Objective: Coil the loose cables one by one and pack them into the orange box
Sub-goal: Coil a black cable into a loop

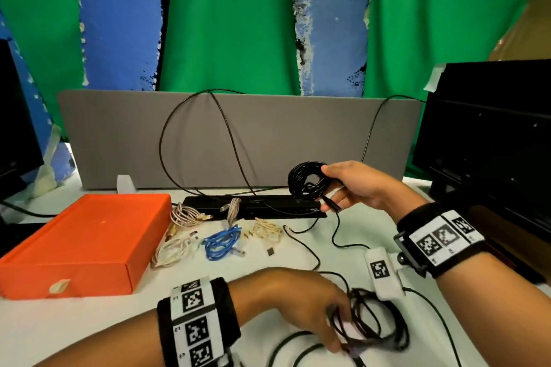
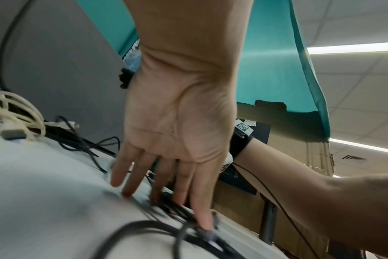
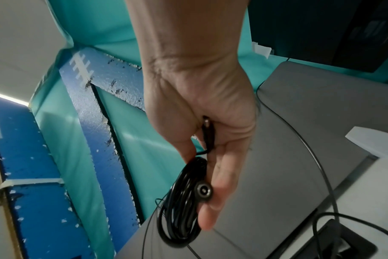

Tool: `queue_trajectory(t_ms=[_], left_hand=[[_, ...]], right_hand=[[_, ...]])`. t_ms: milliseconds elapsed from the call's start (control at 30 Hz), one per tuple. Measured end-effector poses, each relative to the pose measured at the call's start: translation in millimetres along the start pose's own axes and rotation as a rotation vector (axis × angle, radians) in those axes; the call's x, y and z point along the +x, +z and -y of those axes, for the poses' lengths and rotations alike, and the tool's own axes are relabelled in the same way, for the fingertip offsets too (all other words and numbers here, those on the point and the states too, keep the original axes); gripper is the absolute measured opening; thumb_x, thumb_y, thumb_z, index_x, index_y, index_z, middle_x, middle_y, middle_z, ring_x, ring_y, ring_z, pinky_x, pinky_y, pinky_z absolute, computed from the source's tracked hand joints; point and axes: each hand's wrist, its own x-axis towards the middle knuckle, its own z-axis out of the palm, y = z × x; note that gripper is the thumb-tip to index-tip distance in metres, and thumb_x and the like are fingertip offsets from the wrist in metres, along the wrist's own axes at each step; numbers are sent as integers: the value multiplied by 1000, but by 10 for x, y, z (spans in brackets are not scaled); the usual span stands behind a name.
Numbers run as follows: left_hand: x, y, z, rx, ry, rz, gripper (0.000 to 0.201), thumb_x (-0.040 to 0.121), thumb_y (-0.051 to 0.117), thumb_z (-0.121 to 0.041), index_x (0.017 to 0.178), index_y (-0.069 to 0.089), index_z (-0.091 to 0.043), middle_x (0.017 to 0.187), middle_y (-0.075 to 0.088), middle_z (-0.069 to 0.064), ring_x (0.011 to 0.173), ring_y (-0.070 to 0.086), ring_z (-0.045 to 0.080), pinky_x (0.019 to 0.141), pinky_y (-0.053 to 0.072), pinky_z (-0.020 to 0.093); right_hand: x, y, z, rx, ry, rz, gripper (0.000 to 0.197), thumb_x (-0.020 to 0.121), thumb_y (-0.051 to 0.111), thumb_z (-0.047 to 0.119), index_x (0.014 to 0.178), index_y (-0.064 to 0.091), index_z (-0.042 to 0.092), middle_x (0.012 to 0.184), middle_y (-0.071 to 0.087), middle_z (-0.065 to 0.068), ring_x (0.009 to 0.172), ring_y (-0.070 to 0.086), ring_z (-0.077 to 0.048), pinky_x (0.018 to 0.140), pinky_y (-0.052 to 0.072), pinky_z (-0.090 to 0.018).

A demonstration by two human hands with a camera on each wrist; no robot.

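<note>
Your right hand (image 1: 356,185) grips the wound black coil (image 1: 307,179) aloft, keeping its loops together. Your left hand (image 1: 301,304), fingers spread flat, pins a loose black cable (image 1: 372,325). The closed orange box (image 1: 86,241) sits left of both.

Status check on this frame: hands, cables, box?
Right hand grips a coiled black cable, held above the table. Left hand open, fingers on a loose black cable. Orange box lid closed.
</note>
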Motion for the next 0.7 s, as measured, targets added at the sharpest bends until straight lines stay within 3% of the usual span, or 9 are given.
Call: queue_trajectory(t_ms=[67, 167, 233, 300, 367, 500, 567, 633, 700], left_hand=[[-12, -44, 45, -111, 17, -40, 47, 91, 69, -35, 135, 55, -22, 135, 57, -3, 118, 54, 19, 95, 44, 29], [-7, -126, 196, -194, -37, -302, 48, 91, 68, -37, 135, 54, -22, 134, 55, -4, 114, 56, 15, 88, 44, 20], [12, -130, 300, -76, -153, -417, 63, 89, 67, -44, 144, 40, -27, 140, 41, -1, 121, 50, 21, 96, 44, 28], [34, -103, 351, 4, -303, -375, 75, 89, 64, -51, 150, 26, -29, 150, 27, 4, 130, 44, 30, 103, 43, 40], [53, -83, 350, 89, -333, -247, 73, 90, 59, -56, 149, 30, -24, 151, 33, 8, 132, 43, 34, 104, 43, 44], [45, -72, 292, -37, -83, -103, 48, 94, 61, -45, 136, 52, -23, 131, 58, -2, 117, 54, 17, 95, 45, 27], [32, -118, 331, -121, -39, -163, 31, 96, 61, -36, 124, 62, -23, 115, 65, -6, 99, 56, 8, 84, 44, 16], [41, -168, 469, -31, -82, -326, 21, 95, 57, -28, 111, 67, -18, 112, 67, -2, 98, 59, 14, 86, 48, 26], [49, -188, 657, 167, -244, -400, 28, 94, 51, -29, 117, 63, -17, 123, 58, 7, 115, 53, 26, 94, 46, 39]], right_hand=[[36, 16, -40, -40, 28, 29, 36, 108, 41, 32, 123, 59, 5, 102, 75, -22, 78, 74, -39, 54, 58, -31], [115, 31, -88, -106, 49, 51, 36, 108, 40, 32, 121, 59, 4, 99, 75, -21, 75, 75, -36, 54, 58, -31], [175, 52, -104, -140, 55, 65, 36, 108, 39, 32, 118, 61, 5, 97, 76, -20, 74, 75, -34, 58, 61, -34], [243, 79, -110, -166, 63, 67, 37, 109, 38, 32, 119, 61, 4, 98, 76, -20, 72, 75, -32, 66, 62, -38], [325, 109, -111, -174, 68, 54, 37, 109, 37, 31, 122, 58, 3, 99, 75, -21, 69, 75, -30, 67, 61, -38], [468, 211, -81, -151, 71, 44, 37, 109, 38, 31, 127, 54, 2, 99, 75, -23, 71, 75, -32, 66, 62, -39], [535, 276, -65, -145, 75, 49, 36, 109, 39, 29, 127, 52, 1, 104, 73, -25, 70, 75, -32, 58, 63, -35], [604, 339, -71, -143, 87, 43, 36, 108, 41, 27, 126, 51, -3, 107, 71, -28, 67, 75, -32, 49, 58, -31], [669, 397, -97, -149, 105, 28, 34, 108, 42, 24, 124, 49, -5, 103, 70, -29, 62, 74, -30, 45, 56, -28]])
